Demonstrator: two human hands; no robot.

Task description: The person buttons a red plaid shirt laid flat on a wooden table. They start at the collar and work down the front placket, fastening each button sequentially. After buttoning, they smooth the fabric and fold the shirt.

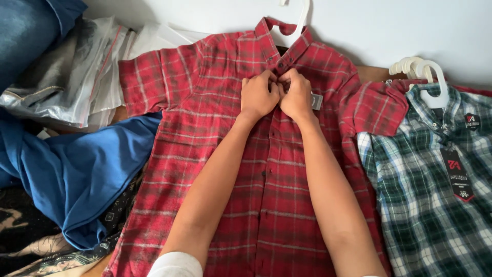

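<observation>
A red plaid shirt (205, 128) lies flat, front up, on a white hanger (300, 20) whose hook pokes out above the collar. My left hand (258, 95) and my right hand (296, 95) meet on the button placket just below the collar, fingers pinched on the fabric at the upper chest. Both forearms run up the middle of the shirt and hide part of the button row. A small grey tag (317, 101) shows beside my right hand.
A green and white plaid shirt (435, 205) with a black hang tag (457, 174) lies at the right on several white hangers (420, 69). Blue cloth (77, 174) lies at the left, clear plastic bags (77, 77) behind it, dark patterned fabric (31, 241) at the lower left.
</observation>
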